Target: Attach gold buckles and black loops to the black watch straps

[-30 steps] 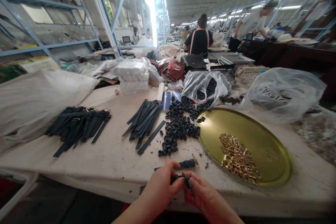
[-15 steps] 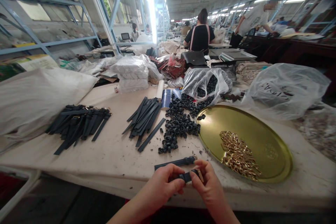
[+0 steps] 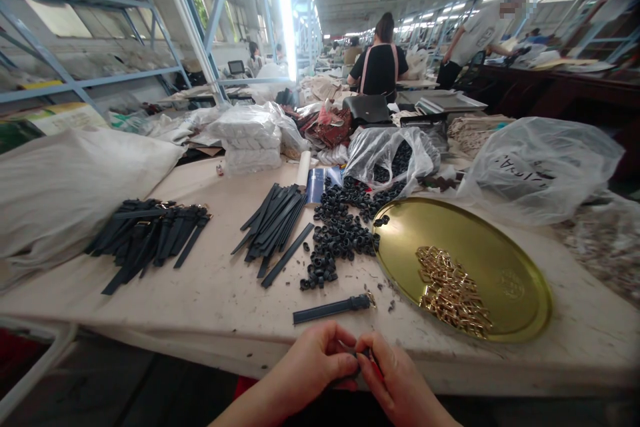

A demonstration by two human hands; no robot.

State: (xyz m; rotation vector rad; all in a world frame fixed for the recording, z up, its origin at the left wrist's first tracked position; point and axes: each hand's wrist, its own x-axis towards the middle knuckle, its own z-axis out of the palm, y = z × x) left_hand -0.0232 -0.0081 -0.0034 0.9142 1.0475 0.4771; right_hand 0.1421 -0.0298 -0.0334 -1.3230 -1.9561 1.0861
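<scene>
My left hand (image 3: 320, 360) and my right hand (image 3: 390, 377) meet at the front edge of the table, fingers closed in a pinch. Between them is a dark leather strap, now almost wholly covered by the fingers; its gold buckle does not show. Just beyond my hands lies another strap (image 3: 330, 309) with a loop and a gold buckle (image 3: 371, 299) at its right end. Farther off is a heap of small black loops (image 3: 345, 237). A gold oval tray (image 3: 515, 260) on the right bears a pile of gold buckles (image 3: 453, 290).
Plain black straps (image 3: 273, 223) are stacked at the middle. Buckled straps (image 3: 150, 233) lie in a pile at left, near a white cloth (image 3: 75, 180). Clear plastic bags (image 3: 540, 167) and wrapped bundles (image 3: 253, 140) line the back. Two co-workers (image 3: 380, 63) are beyond.
My hands have come lower and closer together. The strap and buckle seen between them are now hidden by the fingers. The strap on the table is uncovered.
</scene>
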